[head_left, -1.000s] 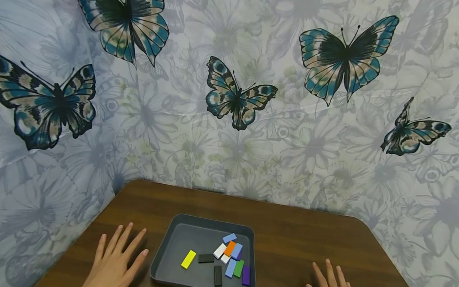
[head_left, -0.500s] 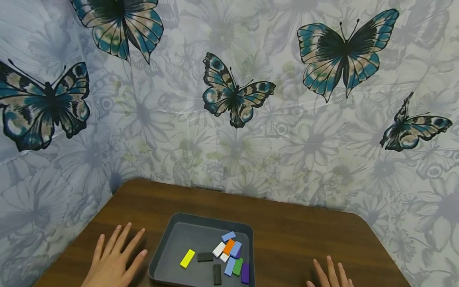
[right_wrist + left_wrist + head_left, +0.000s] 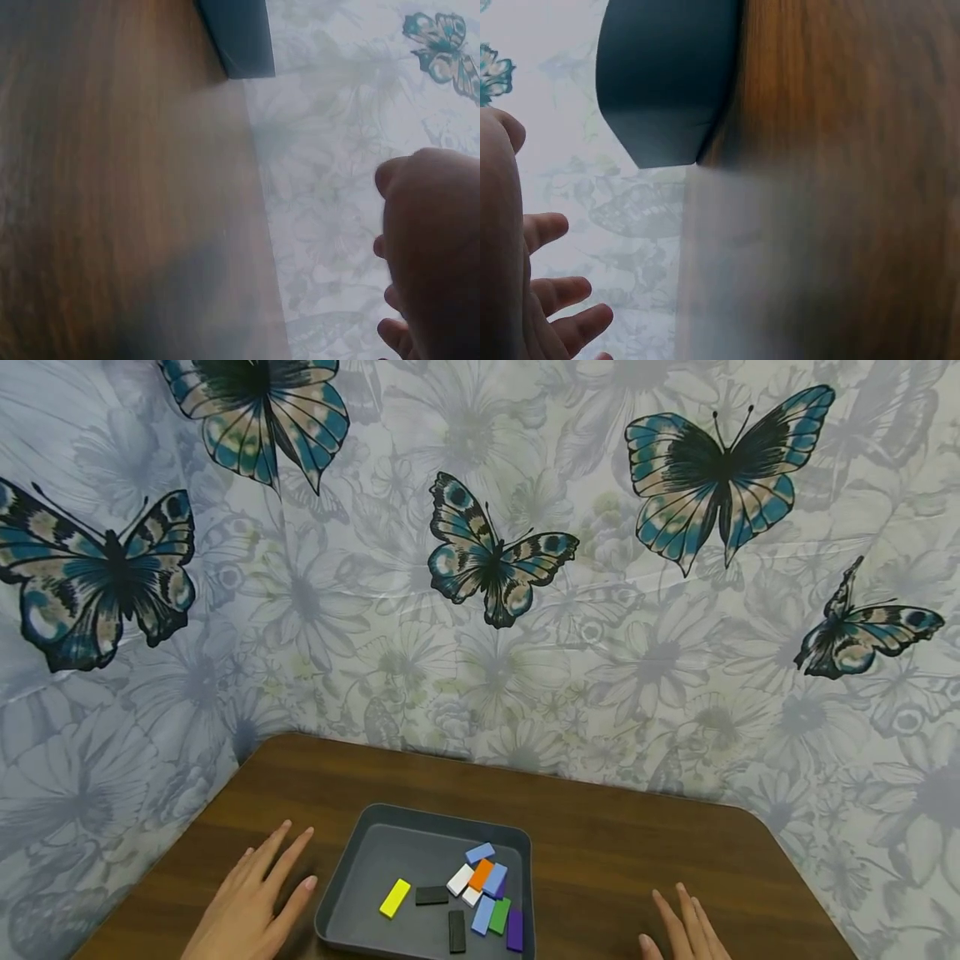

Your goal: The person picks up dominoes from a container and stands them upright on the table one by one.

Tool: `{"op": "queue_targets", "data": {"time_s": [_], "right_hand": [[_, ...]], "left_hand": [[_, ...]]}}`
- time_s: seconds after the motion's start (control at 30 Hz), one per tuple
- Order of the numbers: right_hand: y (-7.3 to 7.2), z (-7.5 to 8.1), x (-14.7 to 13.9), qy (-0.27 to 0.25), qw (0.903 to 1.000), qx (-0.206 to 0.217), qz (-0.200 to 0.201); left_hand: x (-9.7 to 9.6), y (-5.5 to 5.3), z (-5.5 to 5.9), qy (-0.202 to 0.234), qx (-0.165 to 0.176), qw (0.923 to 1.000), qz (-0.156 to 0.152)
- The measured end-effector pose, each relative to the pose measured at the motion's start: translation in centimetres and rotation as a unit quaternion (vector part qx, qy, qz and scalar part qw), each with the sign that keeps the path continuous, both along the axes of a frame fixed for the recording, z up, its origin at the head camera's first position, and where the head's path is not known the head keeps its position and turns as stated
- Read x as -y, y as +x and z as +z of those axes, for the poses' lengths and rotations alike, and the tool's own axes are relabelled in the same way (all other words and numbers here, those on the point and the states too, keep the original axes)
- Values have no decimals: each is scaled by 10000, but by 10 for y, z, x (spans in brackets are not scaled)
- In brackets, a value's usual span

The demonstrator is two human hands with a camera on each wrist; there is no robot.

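Note:
A dark grey tray (image 3: 360, 893) lies on the brown table. Toward its right side several small blocks are bunched together: an orange block (image 3: 482, 874), a green block (image 3: 499, 917), a purple block (image 3: 514, 931), plus white and light blue ones. A yellow block (image 3: 394, 898) lies apart at the left, and two black blocks (image 3: 431, 896) are between. My left hand (image 3: 251, 893), its fingers extended, is left of the tray and holds nothing. Right of the tray is my right hand (image 3: 686, 927), partly cut off by the lower edge, also holding nothing.
The wooden table (image 3: 600, 852) has rounded far corners. Behind and to the left of it hangs pale floral cloth printed with several blue butterflies (image 3: 495, 560). The tray's raised wall (image 3: 667, 82) shows in the left wrist view.
My left hand has turned slightly and its fingers have come closer together. The right hand has shifted and turned a little. The blocks and tray stay in place.

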State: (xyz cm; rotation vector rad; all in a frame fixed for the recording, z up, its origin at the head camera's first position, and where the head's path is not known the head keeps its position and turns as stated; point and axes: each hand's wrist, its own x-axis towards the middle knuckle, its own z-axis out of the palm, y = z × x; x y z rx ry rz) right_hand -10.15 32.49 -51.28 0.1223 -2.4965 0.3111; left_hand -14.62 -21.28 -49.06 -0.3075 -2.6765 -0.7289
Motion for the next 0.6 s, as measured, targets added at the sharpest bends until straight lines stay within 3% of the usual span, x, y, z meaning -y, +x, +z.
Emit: {"op": "queue_targets", "data": {"time_s": [0.17, 0.3, 0.43, 0.6], "right_hand": [[1, 23, 12, -481, 9986, 239, 5], [0, 36, 20, -714, 9968, 354, 25], [-5, 50, 30, -1069, 9922, 552, 313], [-15, 60, 42, -1112, 9889, 633, 761]], "left_hand": [[-6, 1, 2, 296, 156, 9994, -17], [-10, 2, 4, 446, -39, 9990, 5], [-14, 4, 5, 636, -275, 9976, -46], [-18, 6, 4, 724, -130, 9973, 12]]}}
